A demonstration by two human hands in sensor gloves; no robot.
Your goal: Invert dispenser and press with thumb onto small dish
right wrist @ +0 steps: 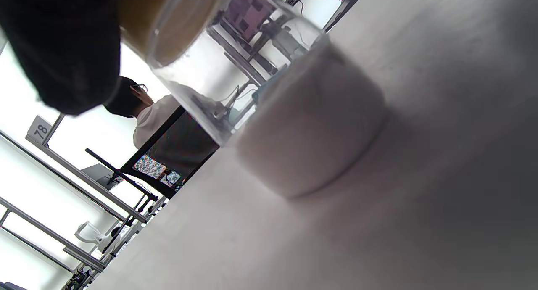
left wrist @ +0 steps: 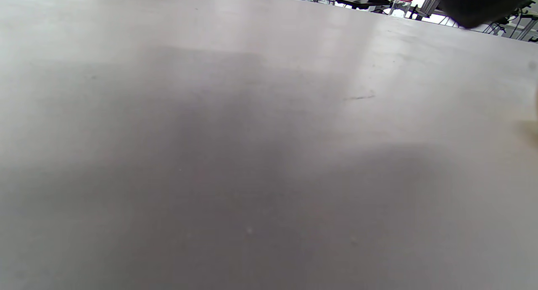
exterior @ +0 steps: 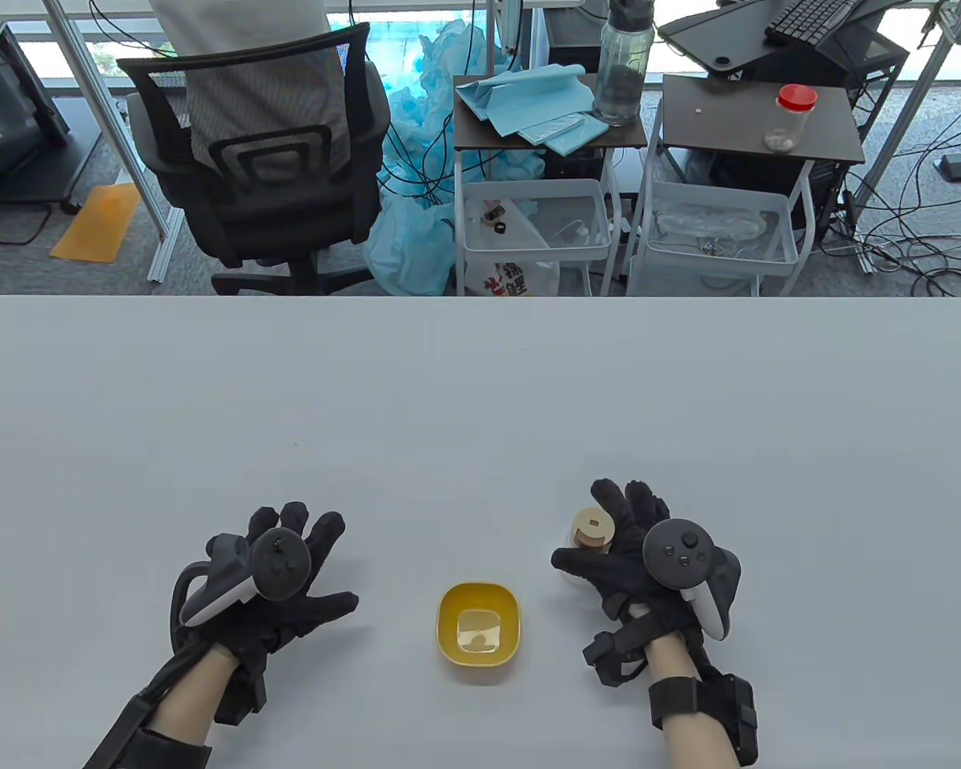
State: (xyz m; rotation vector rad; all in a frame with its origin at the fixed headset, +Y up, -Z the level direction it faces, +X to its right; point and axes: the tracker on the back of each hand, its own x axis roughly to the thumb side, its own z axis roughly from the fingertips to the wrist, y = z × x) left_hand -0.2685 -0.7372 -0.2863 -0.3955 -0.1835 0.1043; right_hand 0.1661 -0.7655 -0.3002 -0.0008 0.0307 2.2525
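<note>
The dispenser (exterior: 593, 530) is a clear jar with a tan cap, upright on the table right of the dish. In the right wrist view the dispenser (right wrist: 294, 126) has white powder in its bottom. My right hand (exterior: 637, 553) lies loosely around it: the fingers (exterior: 618, 501) reach past its far side and the thumb sits at its near left. No finger crosses the glass body. The small yellow dish (exterior: 448, 633) stands between my hands with a little pale powder in it. My left hand (exterior: 288, 577) rests flat on the table, fingers spread, holding nothing.
The grey table (exterior: 480, 400) stretches far beyond the hands. An office chair (exterior: 264, 160) and two side carts (exterior: 544, 192) stand past its far edge. The left wrist view shows only the tabletop (left wrist: 252, 155).
</note>
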